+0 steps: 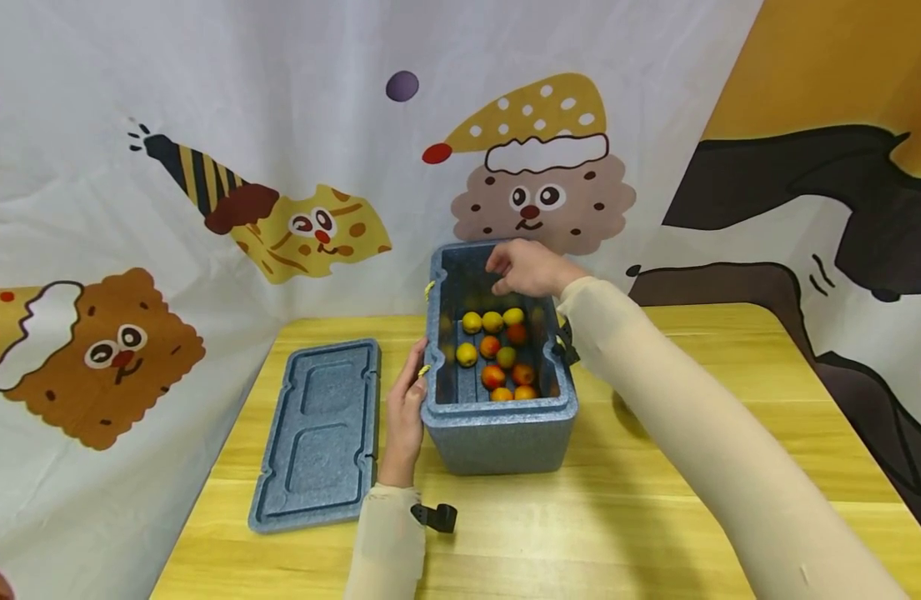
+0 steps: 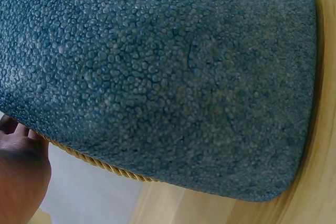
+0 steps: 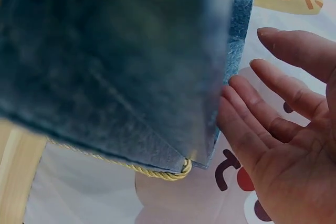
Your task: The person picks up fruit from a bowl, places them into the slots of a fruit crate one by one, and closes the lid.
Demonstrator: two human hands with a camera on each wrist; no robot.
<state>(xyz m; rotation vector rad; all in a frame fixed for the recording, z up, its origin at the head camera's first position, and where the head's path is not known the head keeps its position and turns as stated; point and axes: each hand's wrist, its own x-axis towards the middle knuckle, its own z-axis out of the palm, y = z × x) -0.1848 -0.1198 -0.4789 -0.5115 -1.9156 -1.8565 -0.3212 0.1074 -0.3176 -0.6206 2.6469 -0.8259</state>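
Observation:
A blue-grey foam box (image 1: 498, 442) stands uncovered on the table. Inside it lie several small round fruits (image 1: 493, 322), some yellow, some orange-red and one greenish. My left hand (image 1: 407, 417) rests along the box's left side, its fingers up near the rim by a yellow rope handle (image 2: 100, 163). Over the far end of the box hovers my right hand (image 1: 531, 267), fingers relaxed and apart with nothing between them. In the right wrist view its fingertips (image 3: 228, 95) overlap the edge of the box.
The box's lid (image 1: 321, 433) lies flat on the wooden table (image 1: 498, 542), left of the box. Partly behind my right forearm, a dark rounded thing (image 1: 627, 412) sits on the table. A printed cloth (image 1: 340, 125) hangs along the back.

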